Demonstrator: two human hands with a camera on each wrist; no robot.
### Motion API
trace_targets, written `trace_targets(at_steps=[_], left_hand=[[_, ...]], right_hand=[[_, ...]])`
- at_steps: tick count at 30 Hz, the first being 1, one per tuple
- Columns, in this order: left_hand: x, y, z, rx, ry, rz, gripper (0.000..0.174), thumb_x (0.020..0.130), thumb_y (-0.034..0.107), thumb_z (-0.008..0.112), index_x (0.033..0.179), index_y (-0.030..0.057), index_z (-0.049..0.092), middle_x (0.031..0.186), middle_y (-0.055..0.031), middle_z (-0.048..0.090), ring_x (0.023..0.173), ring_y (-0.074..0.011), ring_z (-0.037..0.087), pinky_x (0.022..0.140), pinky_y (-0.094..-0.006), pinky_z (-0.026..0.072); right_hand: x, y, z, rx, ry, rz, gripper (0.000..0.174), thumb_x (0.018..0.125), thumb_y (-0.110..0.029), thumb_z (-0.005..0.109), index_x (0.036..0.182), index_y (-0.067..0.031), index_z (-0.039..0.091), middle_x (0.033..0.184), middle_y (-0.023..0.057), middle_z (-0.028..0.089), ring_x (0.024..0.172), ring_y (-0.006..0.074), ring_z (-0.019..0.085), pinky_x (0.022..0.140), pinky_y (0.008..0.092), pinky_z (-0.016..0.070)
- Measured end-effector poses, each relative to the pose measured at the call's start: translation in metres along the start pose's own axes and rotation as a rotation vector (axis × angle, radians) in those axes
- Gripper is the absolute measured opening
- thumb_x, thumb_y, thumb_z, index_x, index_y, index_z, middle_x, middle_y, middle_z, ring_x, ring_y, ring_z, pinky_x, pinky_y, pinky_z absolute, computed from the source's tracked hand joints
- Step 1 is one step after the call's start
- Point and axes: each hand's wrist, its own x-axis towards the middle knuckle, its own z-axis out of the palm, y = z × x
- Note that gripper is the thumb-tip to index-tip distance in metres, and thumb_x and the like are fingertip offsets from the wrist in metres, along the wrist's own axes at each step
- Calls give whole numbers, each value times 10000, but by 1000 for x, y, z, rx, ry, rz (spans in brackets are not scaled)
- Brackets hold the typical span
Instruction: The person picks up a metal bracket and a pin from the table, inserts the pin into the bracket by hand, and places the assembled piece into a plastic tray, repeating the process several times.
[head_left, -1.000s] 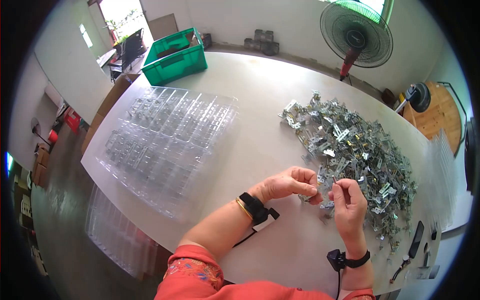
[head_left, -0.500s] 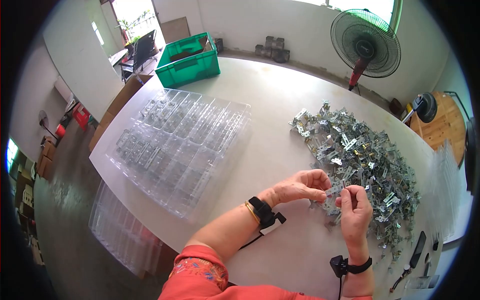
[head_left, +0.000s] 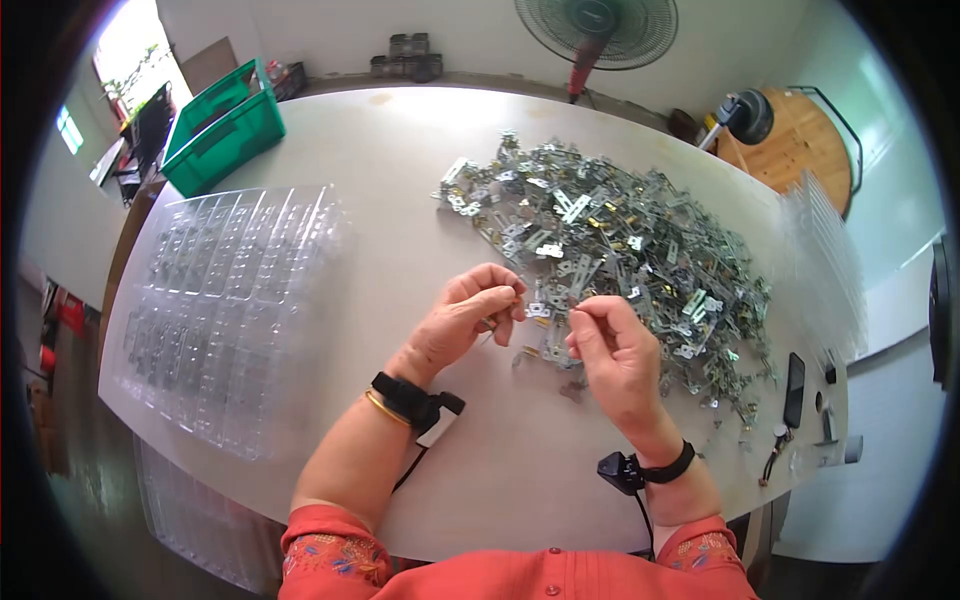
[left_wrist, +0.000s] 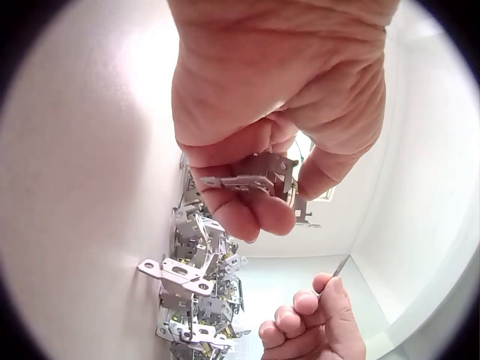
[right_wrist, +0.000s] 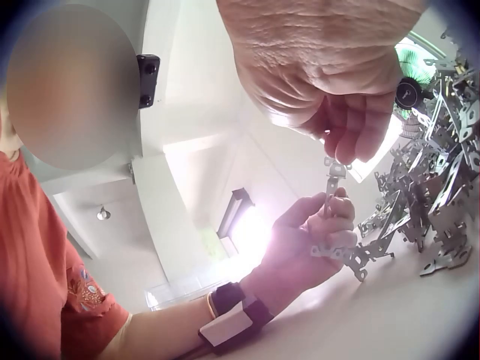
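Note:
In the head view my left hand (head_left: 460, 318) is over the near left edge of a pile of small metal brackets (head_left: 620, 250). The left wrist view shows it gripping metal brackets (left_wrist: 262, 166) in its curled fingers; flat tabs with holes stick out. My right hand (head_left: 618, 362) is just to the right, its fingertips a small gap away from the left ones. Between thumb and forefinger it pinches a thin, dark metal strip or pin (left_wrist: 342, 265), whose exact kind I cannot tell. Both hands are raised above the table.
Clear plastic trays (head_left: 215, 300) holding metal parts lie on the left of the white table (head_left: 400, 150). A green crate (head_left: 225, 135) stands at the far left corner. More clear trays (head_left: 825, 265) stand at the right edge, near a phone (head_left: 795, 390). A fan (head_left: 600, 25) is behind.
The head view has swung right, so the table and pile sit further left in it. The hands' fingertips have drawn slightly apart; both hands keep holding metal pieces.

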Motion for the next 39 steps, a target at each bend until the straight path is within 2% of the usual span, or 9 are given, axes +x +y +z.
trace_targets(at_steps=[2, 4, 8, 12, 14, 17, 25, 39], left_hand=[[-1, 2, 3, -32, 27, -11, 173, 1006, 194, 596, 1085, 40, 597, 867, -100, 666, 542, -121, 582, 496, -253, 453], [-2, 5, 6, -21, 38, -31, 190, 1005, 209, 610, 1062, 28, 611, 822, -84, 660, 501, -110, 561, 461, -237, 425], [-3, 5, 7, -12, 41, -59, 223, 1002, 232, 630, 1017, 9, 634, 735, -68, 644, 423, -98, 518, 395, -225, 376], [-4, 8, 10, -13, 31, -91, 220, 998, 233, 637, 1010, 13, 632, 726, -72, 644, 412, -97, 513, 397, -224, 379], [-4, 7, 10, 27, 58, -98, 186, 1015, 208, 605, 1006, 23, 613, 706, -90, 640, 367, -94, 464, 360, -239, 354], [-5, 10, 10, 29, 44, -113, 220, 988, 242, 653, 986, 22, 628, 721, -77, 649, 407, -93, 507, 397, -220, 376], [-5, 9, 10, 69, 66, -116, 220, 979, 249, 667, 971, 34, 624, 718, -81, 655, 400, -86, 493, 388, -216, 362], [-5, 8, 9, 144, 73, -102, 222, 975, 261, 673, 955, 47, 617, 700, -72, 645, 399, -72, 465, 378, -215, 337]], right_hand=[[-1, 3, -1, -18, -32, 33, 29, 976, -63, 638, 990, -39, 630, 705, -27, 601, 603, 41, 533, 555, 217, 450], [-2, 5, 0, -36, -88, 65, 47, 973, -72, 643, 988, -30, 629, 664, -35, 567, 582, 26, 464, 511, 226, 384], [-1, 4, -1, -76, -105, 76, 59, 965, -78, 649, 990, -28, 630, 647, -25, 560, 574, 31, 468, 507, 234, 387], [-2, 7, -1, -86, -120, 72, 60, 959, -83, 654, 983, -34, 628, 639, -7, 561, 559, 41, 471, 505, 242, 389], [-2, 6, 0, -93, -123, 73, 58, 959, -84, 654, 980, -37, 627, 638, -4, 562, 555, 44, 472, 504, 242, 389], [-2, 5, 0, -94, -129, 75, 54, 957, -82, 653, 976, -40, 626, 637, 1, 562, 552, 49, 474, 505, 245, 393], [-2, 5, -1, -105, -140, 82, 71, 947, -90, 661, 972, -37, 622, 664, 24, 615, 565, 62, 538, 524, 246, 431], [-2, 5, -1, -117, -143, 71, 88, 948, -105, 662, 988, -40, 619, 680, 53, 645, 574, 90, 577, 529, 268, 447]])
